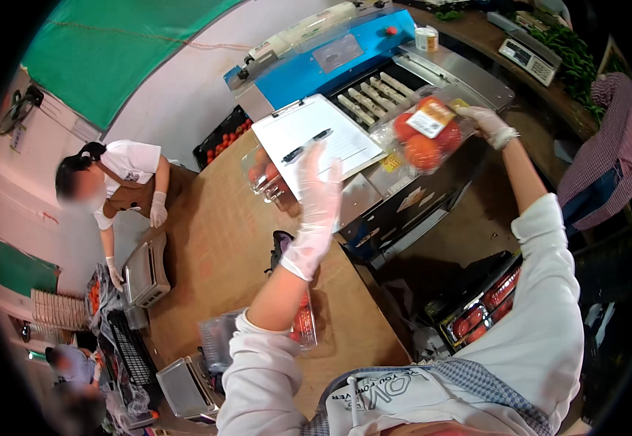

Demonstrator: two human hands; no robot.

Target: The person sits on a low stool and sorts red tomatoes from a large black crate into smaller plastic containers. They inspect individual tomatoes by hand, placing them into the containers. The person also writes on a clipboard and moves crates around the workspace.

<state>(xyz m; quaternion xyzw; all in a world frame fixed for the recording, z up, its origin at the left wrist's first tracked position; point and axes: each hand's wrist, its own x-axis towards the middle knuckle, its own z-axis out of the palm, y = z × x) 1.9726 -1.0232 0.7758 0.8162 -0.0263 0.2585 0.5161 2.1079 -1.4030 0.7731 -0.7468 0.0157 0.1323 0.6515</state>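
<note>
My right hand [487, 126], in a thin translucent glove, grips one end of a clear plastic-wrapped pack of round red-orange fruit [425, 152]. A white and orange label [432, 117] with writing sits on top of the pack. It is at the near right side of a blue wrapping machine [289, 82], by its row of pale rollers [376, 98]. My left hand [318, 191], gloved too, has its fingers apart and nothing visible in it. It overlaps a clipboard with white paper [348, 128], where a black pen [299, 152] lies; contact cannot be told.
Clear packs of red fruit [259, 169] stand on the wooden table [212, 234]. Across it, a gloved co-worker [136, 180] stands by a scale [144, 270]. Another scale [182, 387] is nearer. A crate of packs [476, 316] is low right; another person [607, 152] is at right.
</note>
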